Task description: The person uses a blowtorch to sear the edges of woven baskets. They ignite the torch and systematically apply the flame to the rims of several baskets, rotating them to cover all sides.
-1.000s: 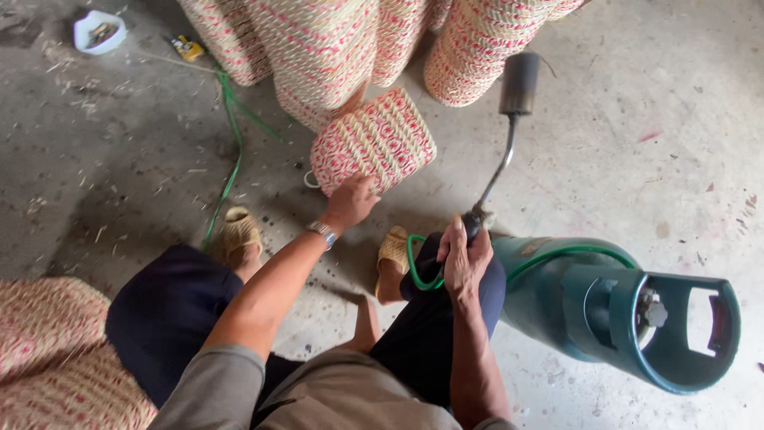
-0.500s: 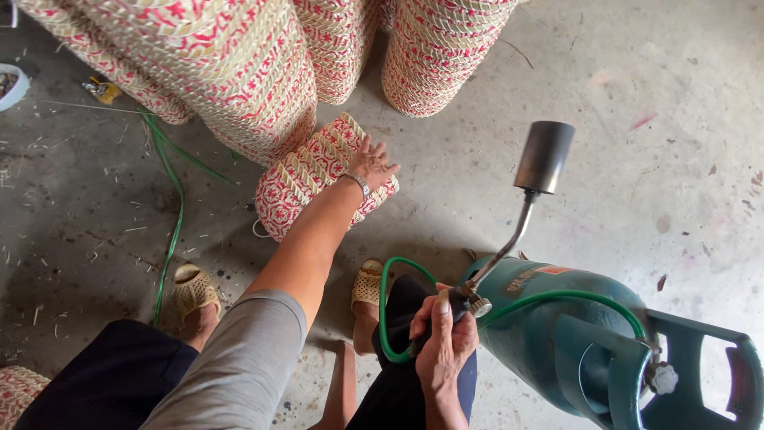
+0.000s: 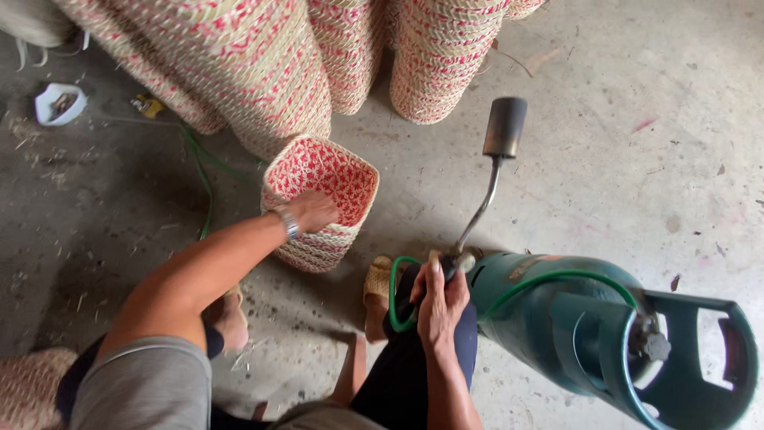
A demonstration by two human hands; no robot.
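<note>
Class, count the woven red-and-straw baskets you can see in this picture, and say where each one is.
At least 5: one small basket under the left hand; three large stacked columns behind it, at left, centre and right; one piece at the bottom-left corner. Stacks hide more.

A red-and-straw woven basket (image 3: 322, 203) stands tilted on the concrete, beside a long-necked gas torch (image 3: 489, 179).

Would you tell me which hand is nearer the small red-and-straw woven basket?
Left. The left hand grips the small red-and-straw woven basket by its rim; the right hand holds the gas torch apart from it.
</note>
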